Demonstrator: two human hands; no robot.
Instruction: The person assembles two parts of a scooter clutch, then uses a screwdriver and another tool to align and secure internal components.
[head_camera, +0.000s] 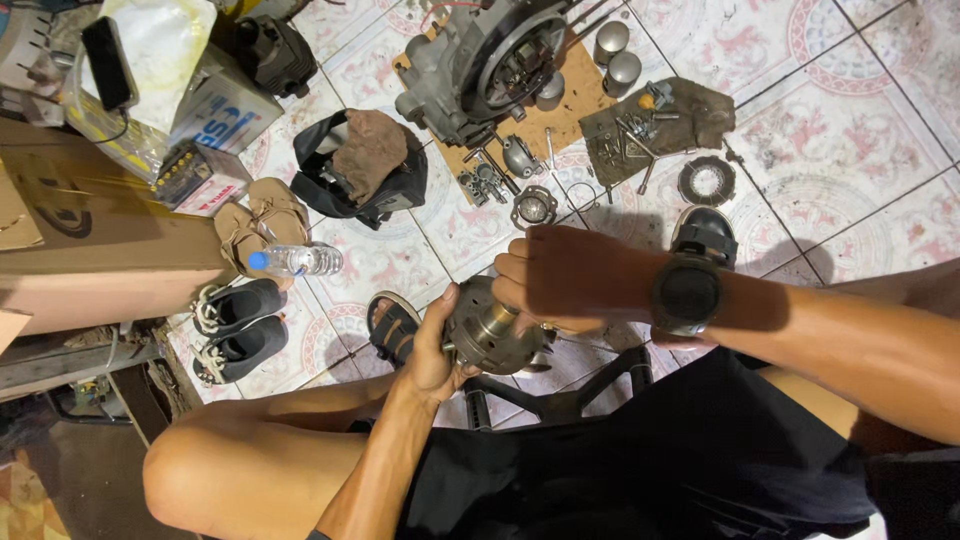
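Metal through and through, the round engine part (487, 330) at the centre of the frame is probably heavy, stiff and oily-slick, best gripped around its rim with a palm underneath. Grey and drum-shaped with a short shaft sticking out, it sits above the person's lap: left hand (432, 345) fingers curl around its side, right hand (560, 278) fingers close over the top.

Round grey metal engine part (487, 330) with central hub; tilted, above the tiled floor
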